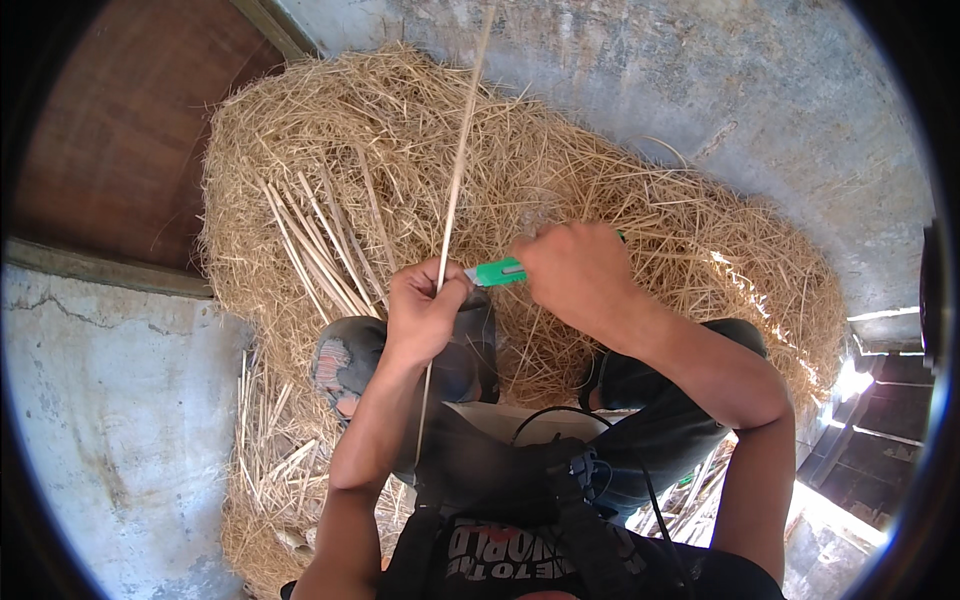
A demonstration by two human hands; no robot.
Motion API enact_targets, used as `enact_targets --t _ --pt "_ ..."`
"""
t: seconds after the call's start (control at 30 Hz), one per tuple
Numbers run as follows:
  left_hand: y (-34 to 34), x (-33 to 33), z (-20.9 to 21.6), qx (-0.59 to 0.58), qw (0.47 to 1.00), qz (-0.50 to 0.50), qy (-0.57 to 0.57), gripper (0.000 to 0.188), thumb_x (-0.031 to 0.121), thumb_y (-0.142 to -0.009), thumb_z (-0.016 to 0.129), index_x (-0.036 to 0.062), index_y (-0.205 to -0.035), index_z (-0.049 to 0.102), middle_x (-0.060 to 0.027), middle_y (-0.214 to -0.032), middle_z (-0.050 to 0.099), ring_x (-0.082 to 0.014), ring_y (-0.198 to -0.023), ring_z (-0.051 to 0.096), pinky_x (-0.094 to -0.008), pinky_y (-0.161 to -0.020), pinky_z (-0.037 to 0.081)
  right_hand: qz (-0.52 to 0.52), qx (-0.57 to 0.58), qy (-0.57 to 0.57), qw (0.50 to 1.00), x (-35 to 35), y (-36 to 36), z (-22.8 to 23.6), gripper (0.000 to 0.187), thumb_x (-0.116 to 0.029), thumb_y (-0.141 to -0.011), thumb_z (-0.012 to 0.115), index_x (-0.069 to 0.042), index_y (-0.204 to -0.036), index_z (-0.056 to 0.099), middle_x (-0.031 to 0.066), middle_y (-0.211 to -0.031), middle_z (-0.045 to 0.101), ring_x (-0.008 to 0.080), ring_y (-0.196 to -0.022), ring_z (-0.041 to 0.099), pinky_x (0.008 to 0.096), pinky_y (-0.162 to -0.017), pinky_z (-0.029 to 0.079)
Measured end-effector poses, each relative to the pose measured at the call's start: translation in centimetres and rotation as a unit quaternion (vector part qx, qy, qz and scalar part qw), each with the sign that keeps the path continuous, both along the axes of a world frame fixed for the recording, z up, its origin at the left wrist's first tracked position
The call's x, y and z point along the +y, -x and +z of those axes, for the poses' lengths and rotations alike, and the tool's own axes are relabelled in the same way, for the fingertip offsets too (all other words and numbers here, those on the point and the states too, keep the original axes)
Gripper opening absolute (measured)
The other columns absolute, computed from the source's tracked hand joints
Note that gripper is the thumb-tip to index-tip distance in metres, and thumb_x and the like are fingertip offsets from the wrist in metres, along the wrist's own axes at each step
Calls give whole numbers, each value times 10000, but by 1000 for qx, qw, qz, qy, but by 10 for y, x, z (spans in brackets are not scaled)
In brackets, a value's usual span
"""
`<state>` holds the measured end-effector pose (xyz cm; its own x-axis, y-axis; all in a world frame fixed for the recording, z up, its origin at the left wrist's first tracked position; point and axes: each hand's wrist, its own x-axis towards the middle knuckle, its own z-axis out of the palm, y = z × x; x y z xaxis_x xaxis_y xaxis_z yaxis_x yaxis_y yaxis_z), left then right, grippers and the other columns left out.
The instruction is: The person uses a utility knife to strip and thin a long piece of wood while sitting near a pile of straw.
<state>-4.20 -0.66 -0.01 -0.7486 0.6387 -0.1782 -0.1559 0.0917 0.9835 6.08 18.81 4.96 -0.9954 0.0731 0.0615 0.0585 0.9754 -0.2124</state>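
A long, thin pale strip (461, 160), which looks like split bamboo, runs nearly upright through my left hand (425, 305). The fingers of that hand are closed round it, above my left knee. My right hand (580, 268) grips a green utility knife (500, 271) by its handle. The knife points left, and its short blade is at the fingertips of my left hand, close to the strip. Whether the blade touches the strip I cannot tell. The lower end of the strip passes down in front of my dark clothing.
A heap of dry straw (330, 110) spreads before me and to both sides. Several cut pale sticks (318, 250) lie on it, left of my hands. A worn plaster wall (700, 90) rises behind, and a brown wooden panel (140, 130) stands at the far left. More sticks (265, 420) lie lower left.
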Motion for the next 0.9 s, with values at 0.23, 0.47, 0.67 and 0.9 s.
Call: enact_targets --t 0.23,0.47,0.67,0.9 --pt "-4 3 17 65 998 22 13 55 36 -923 719 -14 -934 700 76 -618 557 5 -532 418 -201 -494 291 -30 -7 10 999 8 0 10 104 -131 -824 670 -68 -796 748 138 -747 711 324 -722 732 456 -619 566" --pt "-1 4 11 70 996 13 48 141 117 -920 784 -8 -922 720 67 -663 584 -1 -589 442 -200 -544 302 -19 -29 10 999 12 -7 15 99 -105 -804 674 -40 -789 747 162 -762 714 344 -747 732 464 -652 576" --pt "-2 6 9 61 998 -20 30 149 133 -943 764 -9 -919 721 61 -678 600 -6 -598 455 -206 -548 310 -14 -29 22 999 6 -7 14 110 -106 -809 671 -35 -765 742 166 -748 711 349 -735 731 464 -647 575" --pt "-6 9 9 24 999 -13 27 152 120 -982 696 -4 -897 719 84 -679 576 8 -599 416 -205 -527 297 -12 -39 33 999 5 -8 12 84 -72 -770 689 -46 -832 740 177 -750 702 365 -727 721 477 -659 571"
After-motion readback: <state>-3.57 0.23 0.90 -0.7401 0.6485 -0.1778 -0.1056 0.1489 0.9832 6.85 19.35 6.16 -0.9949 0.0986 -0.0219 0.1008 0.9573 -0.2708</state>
